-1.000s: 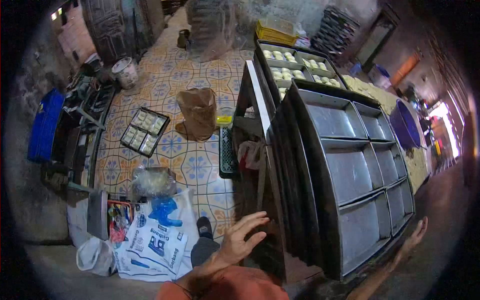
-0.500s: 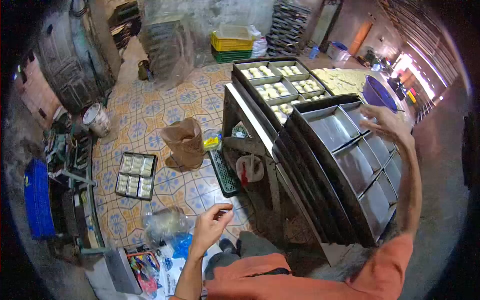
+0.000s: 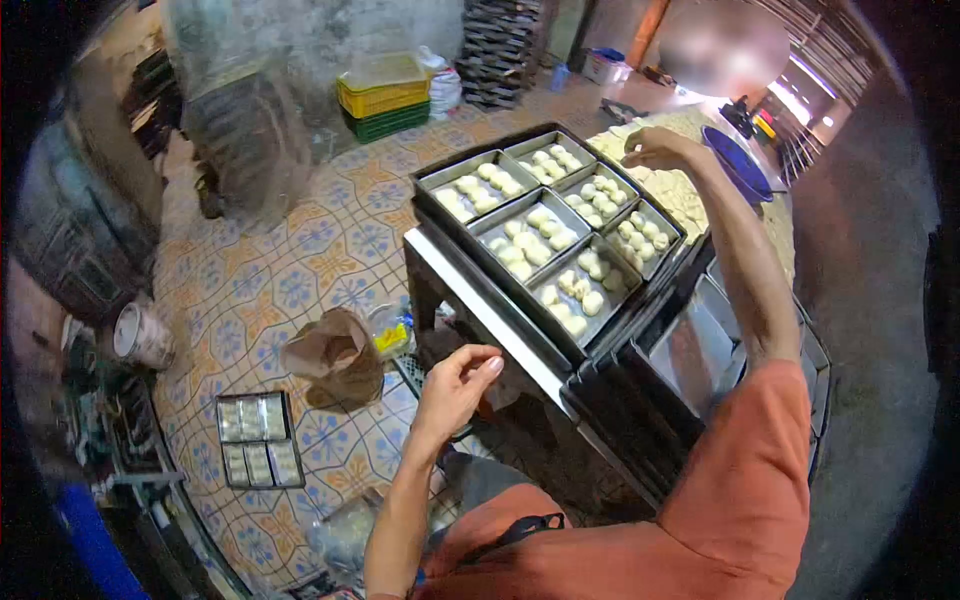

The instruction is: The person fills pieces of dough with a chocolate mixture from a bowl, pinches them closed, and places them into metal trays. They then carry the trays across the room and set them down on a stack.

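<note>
My right hand [image 3: 664, 149] reaches over the far side of the table, above many pale dough pieces [image 3: 682, 208]. Its fingers are bent and apart, with nothing seen in them. Just below it, a dark-framed tray [image 3: 487, 275] with several metal compartments holds small round dough balls [image 3: 540, 240]. My left hand [image 3: 455, 392] hangs in the air near the table's white edge [image 3: 490, 320]. Thumb and fingertips are drawn together there, and no object shows between them. Under my right arm is a stack of baking trays [image 3: 690, 340], partly hidden by the arm.
A blue basin [image 3: 735, 165] stands on the table at right. On the tiled floor are another filled tray [image 3: 258, 440], a brown sack [image 3: 335, 360] and a white bucket [image 3: 142, 335]. Yellow and green crates [image 3: 383, 97] stand by the wall, beside stacked dark trays [image 3: 498, 50].
My right hand has moved from above the stacked trays to over the dough pieces. My view has turned right and come closer to the filled tray. The left hand's fingers have closed together.
</note>
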`<state>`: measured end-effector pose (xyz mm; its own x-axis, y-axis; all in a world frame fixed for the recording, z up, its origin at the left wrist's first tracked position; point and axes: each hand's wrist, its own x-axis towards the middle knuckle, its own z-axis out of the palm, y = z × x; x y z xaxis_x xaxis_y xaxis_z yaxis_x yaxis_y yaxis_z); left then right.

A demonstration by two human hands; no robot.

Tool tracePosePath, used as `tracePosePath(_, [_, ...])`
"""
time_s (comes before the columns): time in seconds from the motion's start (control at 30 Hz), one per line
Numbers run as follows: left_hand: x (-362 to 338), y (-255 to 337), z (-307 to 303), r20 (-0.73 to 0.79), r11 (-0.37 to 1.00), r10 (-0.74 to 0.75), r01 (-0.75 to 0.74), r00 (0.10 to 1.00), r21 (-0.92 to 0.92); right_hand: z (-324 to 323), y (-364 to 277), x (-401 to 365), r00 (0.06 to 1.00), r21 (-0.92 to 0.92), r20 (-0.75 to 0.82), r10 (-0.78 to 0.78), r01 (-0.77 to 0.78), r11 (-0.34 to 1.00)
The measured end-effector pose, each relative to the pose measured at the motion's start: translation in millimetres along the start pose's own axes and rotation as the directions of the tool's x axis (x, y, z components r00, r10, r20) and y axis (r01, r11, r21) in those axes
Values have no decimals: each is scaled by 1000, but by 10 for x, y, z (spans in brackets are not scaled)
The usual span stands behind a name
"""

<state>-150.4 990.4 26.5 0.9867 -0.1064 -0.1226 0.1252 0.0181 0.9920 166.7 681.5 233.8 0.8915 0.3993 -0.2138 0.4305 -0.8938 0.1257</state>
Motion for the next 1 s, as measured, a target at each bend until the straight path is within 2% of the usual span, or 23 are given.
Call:
tracePosePath(0.07, [457,106,-25,13,999,-30,30,999,25,89,137,337,974,-30,122,193,-191,981])
tracePosePath(0.2, [1111,102,-29,18,994,-108,107,994,20,712,726,943,988,-107,95,118,-107,988])
tracePosePath(0.27, [1256,76,38,-35,992,-125,123,992,-40,881,780,947,976,-70,126,180,-173,983])
tracePosePath(0.3, [1336,14,66,-64,996,-70,73,995,41,1062,975,1015,948,35,161,274,-283,958])
tracePosePath(0.33, [1388,18,83,-67,996,-85,87,994,32,1218,1087,1031,928,80,122,351,-362,929])
tracePosePath(0.37, [1427,29,99,-79,995,-99,101,992,19,1516,1261,1051,918,134,-50,394,-385,913])
tracePosePath(0.43, [1493,12,110,-86,992,-121,118,989,-37,1649,1266,1020,859,297,-11,513,-487,822])
tracePosePath(0.47, [1537,24,129,-95,984,-173,175,980,18,1818,1321,988,844,243,-60,532,-505,828])
tracePosePath(0.53, [1622,-99,161,-85,993,-117,117,990,-8,2259,1710,1045,872,204,-167,461,-427,881])
tracePosePath(0.57, [1653,-29,112,-93,985,-163,167,982,36,2111,1523,1037,832,235,-40,554,-531,814])
tracePosePath(0.63, [1736,48,-21,-108,961,-160,180,981,209,2322,1681,1084,833,225,-235,501,-455,861])
tracePosePath(0.7, [1809,-11,-92,-121,918,-135,170,983,357,2357,1715,1122,811,256,-237,535,-479,840])
tracePosePath(0.8, [1897,-89,16,-107,958,-119,142,987,248,2400,1785,1117,780,288,-318,539,-462,839])
tracePosePath(0.87, [1941,-73,-20,-74,974,-138,148,988,169,2575,2084,1180,753,342,-339,565,-460,819])
tracePosePath(0.93, [1959,-28,-19,-61,983,-134,140,989,120,2406,1860,1163,753,508,-278,596,-412,757])
tracePosePath(1.0, [1990,12,-27,-105,994,10,1,994,105,2586,2082,1205,745,642,-234,624,-364,675])
